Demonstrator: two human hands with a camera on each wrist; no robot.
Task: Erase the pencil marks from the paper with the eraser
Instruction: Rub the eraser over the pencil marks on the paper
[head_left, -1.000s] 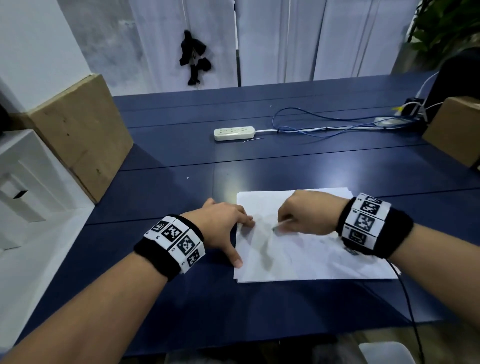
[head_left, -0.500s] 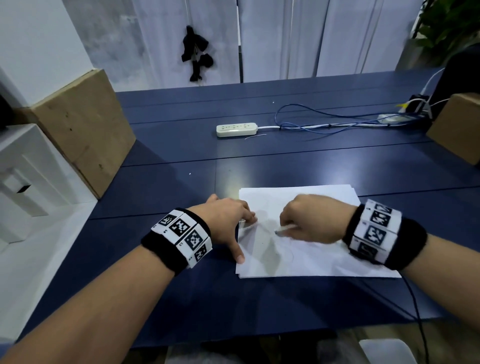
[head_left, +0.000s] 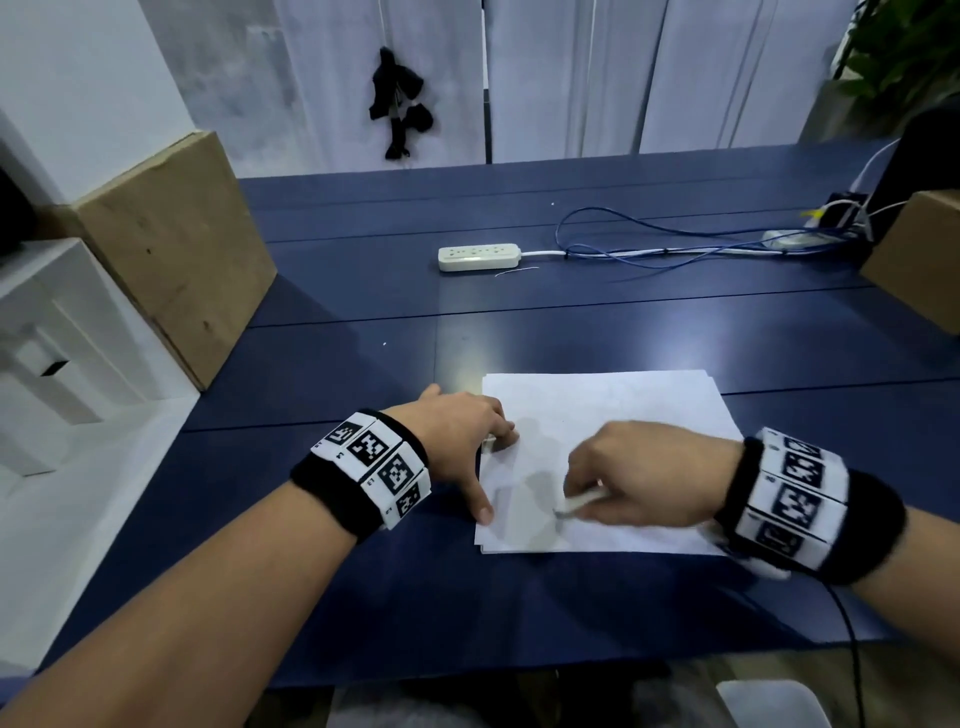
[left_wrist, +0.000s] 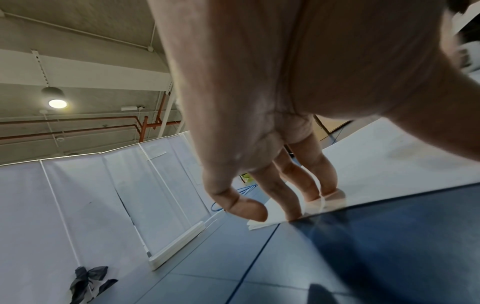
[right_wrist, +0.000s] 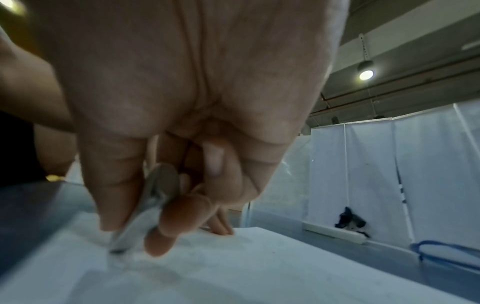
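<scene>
A white paper (head_left: 613, 410) lies on the dark blue table (head_left: 519, 322) in front of me. My right hand (head_left: 639, 478) pinches a thin white eraser (head_left: 576, 504) between thumb and fingers, its dark tip touching the paper near the lower left part. The wrist view shows the eraser (right_wrist: 145, 209) slanted down onto the paper (right_wrist: 233, 267), blurred. My left hand (head_left: 462, 436) rests on the paper's left edge, fingers spread and straight, fingertips (left_wrist: 330, 193) pressing the sheet (left_wrist: 389, 156). Pencil marks are too faint to make out.
A white power strip (head_left: 478, 257) with blue and white cables (head_left: 649, 244) lies further back. A cardboard box (head_left: 171, 244) stands at the left, another (head_left: 919, 260) at the right edge. A white shelf (head_left: 52, 353) is at the far left.
My right hand has slid with the eraser down and toward me over the paper's lower left. The left hand has stayed pressing the left edge.
</scene>
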